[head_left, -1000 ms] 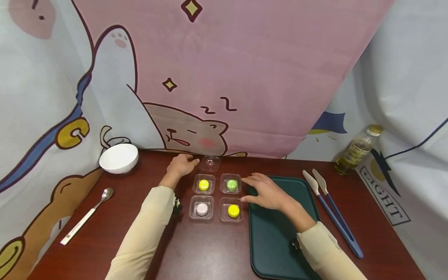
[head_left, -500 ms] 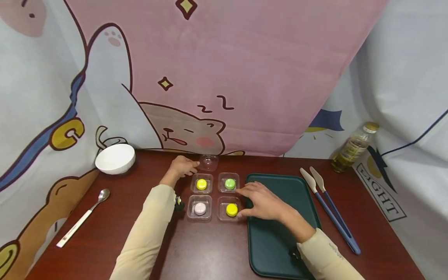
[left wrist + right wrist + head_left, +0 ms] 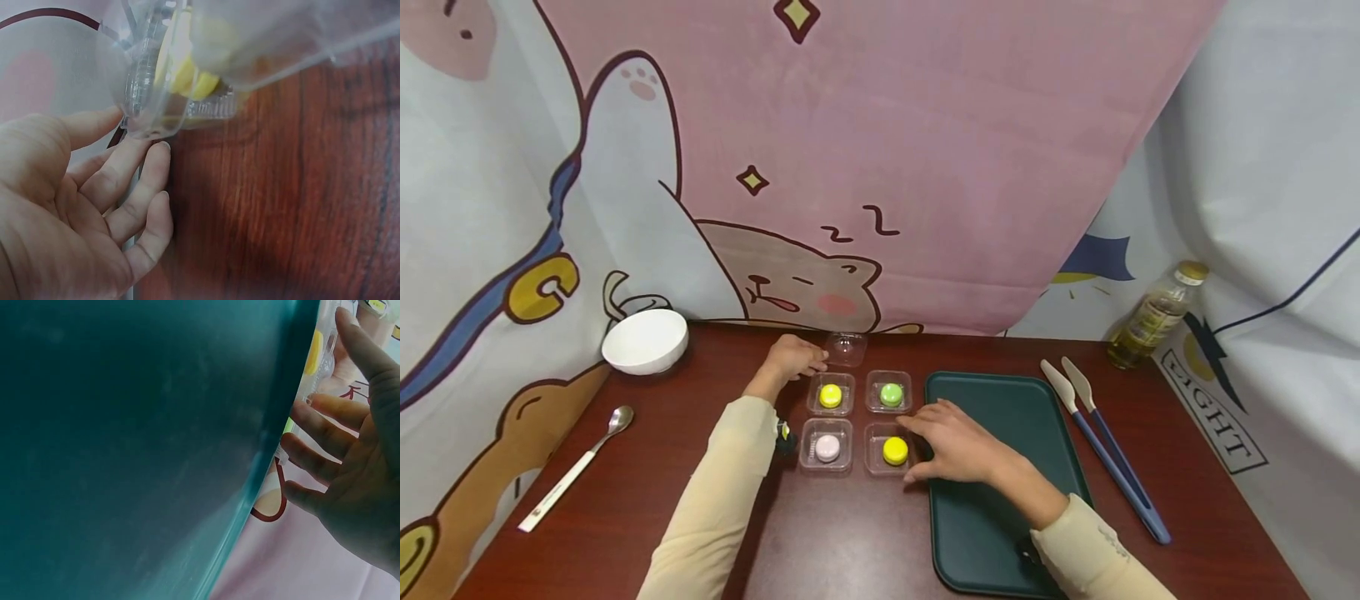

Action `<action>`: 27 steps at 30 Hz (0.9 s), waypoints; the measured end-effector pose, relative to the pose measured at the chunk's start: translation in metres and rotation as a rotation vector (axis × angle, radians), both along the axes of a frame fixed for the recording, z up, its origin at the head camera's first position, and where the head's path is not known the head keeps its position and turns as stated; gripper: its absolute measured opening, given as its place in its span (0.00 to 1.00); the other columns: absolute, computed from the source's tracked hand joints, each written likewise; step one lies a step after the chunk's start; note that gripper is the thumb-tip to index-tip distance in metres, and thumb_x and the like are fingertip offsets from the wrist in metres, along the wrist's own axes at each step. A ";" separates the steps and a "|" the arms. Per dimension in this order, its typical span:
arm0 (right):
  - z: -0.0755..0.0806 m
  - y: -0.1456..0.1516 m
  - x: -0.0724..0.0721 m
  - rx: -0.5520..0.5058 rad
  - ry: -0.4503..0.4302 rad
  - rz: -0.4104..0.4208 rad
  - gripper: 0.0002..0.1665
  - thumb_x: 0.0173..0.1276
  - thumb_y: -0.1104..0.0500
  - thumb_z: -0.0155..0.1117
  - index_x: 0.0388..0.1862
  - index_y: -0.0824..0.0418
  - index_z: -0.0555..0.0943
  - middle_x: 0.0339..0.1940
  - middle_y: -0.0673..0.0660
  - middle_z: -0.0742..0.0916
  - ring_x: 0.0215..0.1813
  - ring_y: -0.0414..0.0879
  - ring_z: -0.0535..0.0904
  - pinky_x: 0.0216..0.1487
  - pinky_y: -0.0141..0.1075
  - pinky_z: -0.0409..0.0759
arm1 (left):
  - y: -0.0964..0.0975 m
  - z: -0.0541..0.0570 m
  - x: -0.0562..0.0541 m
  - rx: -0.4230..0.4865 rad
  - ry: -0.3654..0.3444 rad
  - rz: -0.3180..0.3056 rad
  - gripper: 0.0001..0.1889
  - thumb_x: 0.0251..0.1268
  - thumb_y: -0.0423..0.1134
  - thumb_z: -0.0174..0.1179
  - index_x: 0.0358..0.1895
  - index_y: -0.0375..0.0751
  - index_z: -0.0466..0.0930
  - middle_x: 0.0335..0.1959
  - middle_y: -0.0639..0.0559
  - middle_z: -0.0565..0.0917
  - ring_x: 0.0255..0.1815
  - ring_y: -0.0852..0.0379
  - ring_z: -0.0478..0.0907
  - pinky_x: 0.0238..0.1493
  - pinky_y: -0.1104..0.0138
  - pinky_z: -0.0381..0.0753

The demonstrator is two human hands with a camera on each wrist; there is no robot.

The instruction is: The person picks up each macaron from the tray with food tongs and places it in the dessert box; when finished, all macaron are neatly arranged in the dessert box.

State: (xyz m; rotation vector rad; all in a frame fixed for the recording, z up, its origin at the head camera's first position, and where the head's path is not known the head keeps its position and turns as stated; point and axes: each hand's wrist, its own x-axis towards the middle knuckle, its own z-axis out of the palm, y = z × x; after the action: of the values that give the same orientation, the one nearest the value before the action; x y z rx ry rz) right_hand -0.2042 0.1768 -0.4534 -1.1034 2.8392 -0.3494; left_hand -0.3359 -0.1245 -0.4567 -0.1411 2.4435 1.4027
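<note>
Several small clear plastic boxes stand in a two-by-two group in the head view, each with one round macaron: yellow [image 3: 831, 396], green [image 3: 891, 395], pale pink [image 3: 827, 448] and yellow [image 3: 895, 451]. Behind the back left box is a raised clear lid [image 3: 846, 350]. My left hand [image 3: 792, 357] pinches the lid's edge between thumb and fingers; the left wrist view shows the clear plastic [image 3: 156, 122] at the fingertips. My right hand [image 3: 958, 446] hovers over the tray's left edge, fingers spread and slightly bent, by the front right box [image 3: 874, 462]. Whether its fingertips touch that box is unclear.
A dark green tray [image 3: 1007, 533] lies right of the boxes, with long blue-handled tongs [image 3: 1112, 450] beyond it. An oil bottle [image 3: 1157, 317] stands at the back right. On the left are a white bowl [image 3: 645, 342] and a spoon [image 3: 577, 467]. A printed cloth hangs behind the table.
My right hand has moved left and slightly toward the front, closer to the front right box. The left hand stays by the lid, its fingers now nearer the lid's edge. The view has shifted slightly.
</note>
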 end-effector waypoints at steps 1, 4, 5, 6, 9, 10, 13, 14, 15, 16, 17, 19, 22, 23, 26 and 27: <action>-0.001 -0.001 0.000 0.002 0.009 -0.001 0.50 0.55 0.33 0.76 0.70 0.60 0.77 0.58 0.55 0.86 0.64 0.55 0.79 0.75 0.62 0.64 | 0.000 0.000 0.000 0.007 0.001 0.000 0.16 0.72 0.42 0.59 0.55 0.36 0.85 0.45 0.45 0.91 0.46 0.52 0.87 0.39 0.65 0.75; -0.002 -0.002 0.000 0.004 0.030 0.000 0.48 0.55 0.35 0.77 0.68 0.60 0.77 0.56 0.56 0.87 0.63 0.55 0.79 0.74 0.62 0.66 | 0.001 -0.001 0.000 0.016 0.005 -0.004 0.16 0.72 0.41 0.58 0.54 0.37 0.86 0.44 0.46 0.91 0.47 0.51 0.87 0.40 0.65 0.76; -0.002 -0.003 0.000 0.004 0.034 -0.001 0.48 0.55 0.36 0.77 0.68 0.60 0.78 0.56 0.56 0.87 0.63 0.55 0.80 0.74 0.61 0.66 | 0.001 -0.001 0.000 0.019 0.007 -0.003 0.15 0.72 0.41 0.58 0.53 0.37 0.86 0.44 0.46 0.92 0.47 0.51 0.88 0.40 0.65 0.76; -0.002 -0.003 0.000 0.005 0.035 -0.003 0.48 0.55 0.36 0.78 0.68 0.60 0.78 0.56 0.56 0.87 0.63 0.55 0.80 0.74 0.61 0.66 | 0.001 -0.001 0.000 0.021 0.009 -0.004 0.15 0.72 0.40 0.58 0.53 0.37 0.86 0.44 0.46 0.92 0.48 0.50 0.88 0.40 0.65 0.76; -0.002 -0.004 0.000 0.005 0.044 -0.004 0.47 0.55 0.37 0.78 0.67 0.61 0.78 0.55 0.56 0.87 0.61 0.55 0.80 0.74 0.60 0.67 | 0.001 0.000 0.001 0.026 0.018 -0.006 0.14 0.70 0.39 0.58 0.52 0.37 0.87 0.44 0.47 0.92 0.49 0.49 0.88 0.40 0.65 0.76; -0.002 -0.004 0.000 0.006 0.040 -0.008 0.47 0.55 0.37 0.78 0.67 0.61 0.78 0.55 0.56 0.87 0.62 0.54 0.80 0.74 0.59 0.67 | 0.001 0.000 0.001 0.027 0.020 -0.008 0.15 0.70 0.38 0.59 0.52 0.37 0.87 0.44 0.47 0.92 0.49 0.50 0.88 0.40 0.65 0.77; -0.002 -0.004 0.000 0.014 0.047 -0.010 0.47 0.55 0.36 0.78 0.67 0.60 0.78 0.55 0.55 0.87 0.62 0.54 0.80 0.74 0.58 0.68 | 0.000 0.001 0.002 0.029 0.021 -0.010 0.15 0.69 0.39 0.60 0.53 0.37 0.87 0.43 0.47 0.92 0.49 0.50 0.88 0.42 0.64 0.78; -0.002 -0.004 0.000 0.017 0.044 -0.013 0.47 0.55 0.35 0.77 0.68 0.60 0.78 0.55 0.55 0.87 0.62 0.53 0.80 0.75 0.58 0.67 | 0.000 0.002 0.002 0.028 0.022 -0.008 0.15 0.69 0.39 0.60 0.53 0.37 0.87 0.43 0.47 0.92 0.49 0.50 0.87 0.43 0.63 0.78; -0.002 -0.004 0.000 0.019 0.046 -0.014 0.47 0.55 0.35 0.77 0.68 0.60 0.78 0.56 0.55 0.87 0.62 0.53 0.80 0.75 0.58 0.67 | -0.001 0.003 0.002 0.028 0.024 -0.009 0.15 0.69 0.39 0.60 0.54 0.36 0.86 0.43 0.47 0.92 0.49 0.49 0.87 0.44 0.62 0.79; -0.002 -0.004 0.000 0.022 0.047 -0.014 0.47 0.55 0.35 0.77 0.68 0.60 0.78 0.56 0.55 0.87 0.62 0.53 0.80 0.75 0.58 0.67 | -0.001 0.004 0.003 0.031 0.025 -0.008 0.16 0.69 0.39 0.61 0.54 0.36 0.86 0.43 0.46 0.92 0.49 0.49 0.87 0.46 0.61 0.79; -0.002 -0.004 0.000 0.021 0.047 -0.015 0.47 0.56 0.35 0.77 0.68 0.59 0.78 0.56 0.55 0.87 0.63 0.53 0.80 0.75 0.58 0.67 | -0.002 0.006 0.003 0.033 0.027 -0.006 0.16 0.69 0.38 0.60 0.54 0.36 0.86 0.43 0.46 0.92 0.50 0.49 0.87 0.48 0.59 0.80; -0.002 -0.005 0.000 0.018 0.043 -0.016 0.47 0.56 0.35 0.77 0.67 0.59 0.78 0.56 0.55 0.87 0.63 0.54 0.80 0.74 0.58 0.67 | -0.004 0.008 0.004 0.037 0.038 -0.007 0.15 0.70 0.38 0.60 0.55 0.35 0.86 0.44 0.45 0.91 0.50 0.49 0.86 0.52 0.57 0.80; -0.001 -0.005 0.000 0.011 0.031 -0.018 0.47 0.56 0.35 0.77 0.67 0.60 0.78 0.56 0.55 0.87 0.63 0.54 0.80 0.74 0.59 0.67 | -0.006 0.011 0.005 0.038 0.054 -0.010 0.16 0.70 0.36 0.58 0.55 0.34 0.85 0.44 0.44 0.91 0.49 0.49 0.85 0.54 0.55 0.80; -0.001 -0.005 0.000 0.008 0.027 -0.019 0.47 0.56 0.35 0.77 0.67 0.60 0.78 0.55 0.55 0.87 0.62 0.54 0.80 0.74 0.59 0.67 | -0.006 0.012 0.006 0.035 0.061 -0.012 0.16 0.70 0.36 0.58 0.55 0.34 0.85 0.44 0.44 0.91 0.49 0.49 0.85 0.54 0.56 0.80; -0.001 -0.004 0.000 0.007 0.022 -0.022 0.47 0.55 0.35 0.77 0.67 0.60 0.78 0.55 0.55 0.87 0.62 0.54 0.80 0.74 0.59 0.67 | -0.007 0.014 0.007 0.027 0.079 -0.013 0.15 0.70 0.37 0.58 0.55 0.35 0.86 0.43 0.45 0.92 0.48 0.50 0.85 0.51 0.58 0.80; -0.001 -0.004 -0.001 0.008 0.022 -0.024 0.47 0.55 0.35 0.77 0.67 0.60 0.79 0.55 0.55 0.87 0.62 0.54 0.80 0.74 0.59 0.68 | -0.007 0.015 0.008 0.027 0.087 -0.016 0.15 0.71 0.37 0.58 0.55 0.35 0.86 0.43 0.45 0.92 0.49 0.50 0.85 0.51 0.58 0.80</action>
State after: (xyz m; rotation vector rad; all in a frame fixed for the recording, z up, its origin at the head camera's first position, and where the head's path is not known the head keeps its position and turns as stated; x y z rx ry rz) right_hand -0.2049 0.1730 -0.4548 -1.0797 2.8729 -0.3294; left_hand -0.3275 -0.1317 -0.4414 -0.0561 2.4884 1.4631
